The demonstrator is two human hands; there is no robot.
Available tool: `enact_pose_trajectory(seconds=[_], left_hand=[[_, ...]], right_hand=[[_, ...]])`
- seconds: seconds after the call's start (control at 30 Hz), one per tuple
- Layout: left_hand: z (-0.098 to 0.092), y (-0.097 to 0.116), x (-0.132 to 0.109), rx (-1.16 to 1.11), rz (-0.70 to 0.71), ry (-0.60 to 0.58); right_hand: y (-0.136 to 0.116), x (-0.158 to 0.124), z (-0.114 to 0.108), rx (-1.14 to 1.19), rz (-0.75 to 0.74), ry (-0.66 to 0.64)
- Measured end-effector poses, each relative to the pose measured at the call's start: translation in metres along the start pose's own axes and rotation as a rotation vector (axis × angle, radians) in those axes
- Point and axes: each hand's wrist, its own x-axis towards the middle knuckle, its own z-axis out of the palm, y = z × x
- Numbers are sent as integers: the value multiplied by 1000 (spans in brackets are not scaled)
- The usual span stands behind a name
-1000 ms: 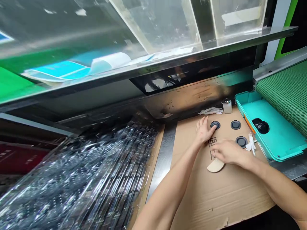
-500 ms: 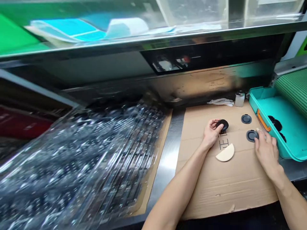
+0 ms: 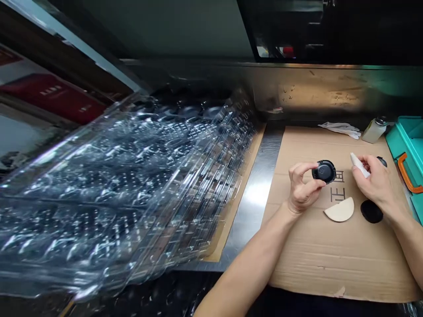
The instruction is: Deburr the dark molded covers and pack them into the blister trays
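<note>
My left hand (image 3: 302, 187) pinches a round black cap (image 3: 324, 171) between thumb and fingers, lifted a little above the cardboard sheet (image 3: 317, 259). My right hand (image 3: 375, 185) is closed on a small white wad (image 3: 358, 159), held just right of the cap. A beige half-round pad (image 3: 339, 211) lies flat on the cardboard below the cap. Beside my right wrist another black cap (image 3: 371, 211) rests on the cardboard. A third dark cap (image 3: 382, 161) peeks out behind my right fingers.
A slanted stack of clear plastic blister trays (image 3: 125, 185) fills the left half. A teal bin (image 3: 408, 145) with an orange handle stands at the right edge. A small bottle (image 3: 375, 130) and a white cloth (image 3: 340, 128) lie at the cardboard's back. A steel strip (image 3: 254, 198) runs between trays and cardboard.
My left hand has lifted the black cap off the cardboard. My right hand left the cap near the bin and came in toward the left, holding the white wad. The view tilted downward.
</note>
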Motion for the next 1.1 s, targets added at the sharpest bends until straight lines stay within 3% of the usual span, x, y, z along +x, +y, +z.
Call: enact_pose_trajectory(seconds=[0.2, 0.57, 0.73, 0.8, 0.87, 0.93, 1.0, 1.1], left_hand=[[2, 6, -3, 18, -49, 0], [6, 4, -6, -140, -99, 70], [4, 5, -7, -207, -150, -12], [5, 7, -9, -360, -338, -118], [8, 9, -10, -550, -662, -189], [12, 7, -8, -687, -1005, -179], [14, 3, -3, -783, -1252, -143], [10, -6, 8, -985, -1452, -122]], right_hand=[[34, -4, 35, -34, -88, -116], [34, -9, 35, -28, -130, -120], [37, -12, 42, -16, -146, -113], [34, -15, 43, 15, -161, -108], [29, -15, 37, 68, -146, -63], [25, -7, 22, 90, -79, 58], [25, 13, 0, 39, 10, 224], [35, 63, -38, -131, 133, 352]])
